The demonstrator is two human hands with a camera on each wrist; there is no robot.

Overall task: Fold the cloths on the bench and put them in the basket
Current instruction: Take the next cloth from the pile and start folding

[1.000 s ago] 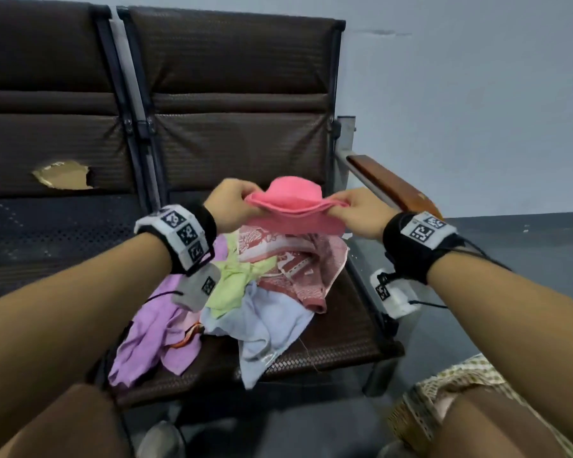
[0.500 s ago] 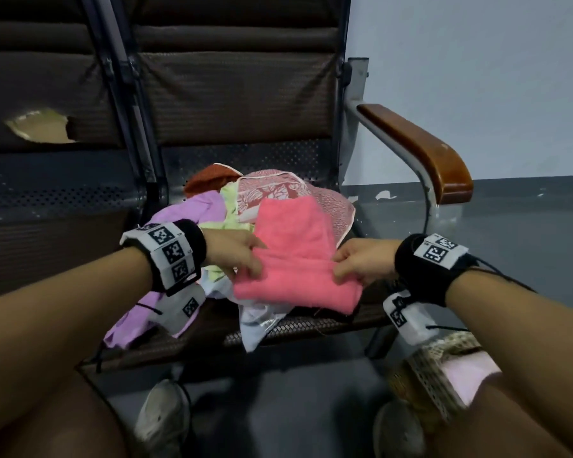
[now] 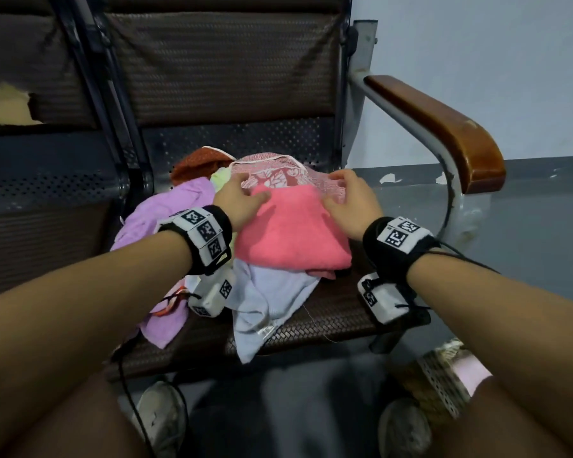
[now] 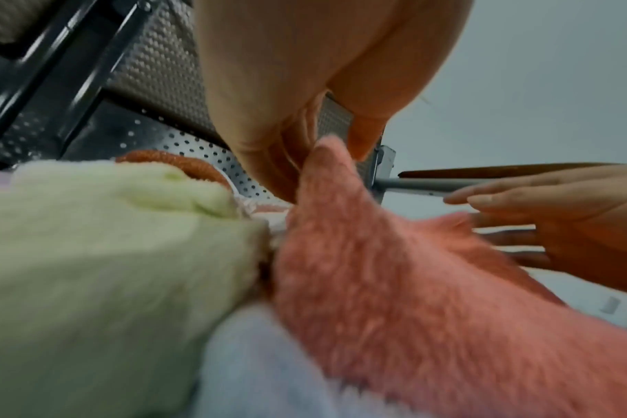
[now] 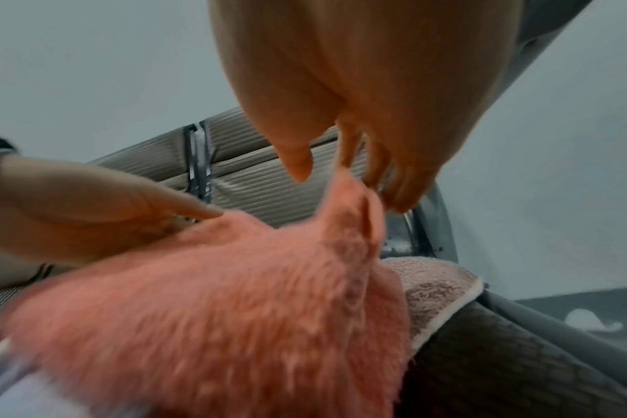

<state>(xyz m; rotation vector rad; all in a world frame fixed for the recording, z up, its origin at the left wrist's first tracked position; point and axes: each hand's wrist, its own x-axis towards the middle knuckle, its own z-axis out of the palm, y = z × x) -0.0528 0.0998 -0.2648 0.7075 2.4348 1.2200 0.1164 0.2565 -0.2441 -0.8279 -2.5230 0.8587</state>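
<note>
A folded pink cloth (image 3: 291, 233) lies flat on top of the cloth pile on the bench seat (image 3: 328, 312). My left hand (image 3: 245, 193) rests at its far left corner, thumb on the pink fabric and fingers spread past it. At the far right corner is my right hand (image 3: 341, 193), fingers loosely bent over the edge. Neither hand plainly grips the cloth. The wrist views show the pink cloth (image 4: 412, 297) (image 5: 233, 311) close below each palm. The woven basket (image 3: 439, 378) stands on the floor at lower right, partly hidden by my right arm.
Under the pink cloth lie a lilac cloth (image 3: 166, 219), a light blue one (image 3: 265, 292), a pale green one (image 3: 220, 176), a rust one (image 3: 199, 163) and a red-and-white patterned one (image 3: 278, 173). A wooden armrest (image 3: 444, 123) rises to the right. My shoes (image 3: 159, 414) are under the seat's front edge.
The pink cloth, held up between both hands a second ago, has come down onto the pile. Both hands have slid from its near edge to its far corners and loosened.
</note>
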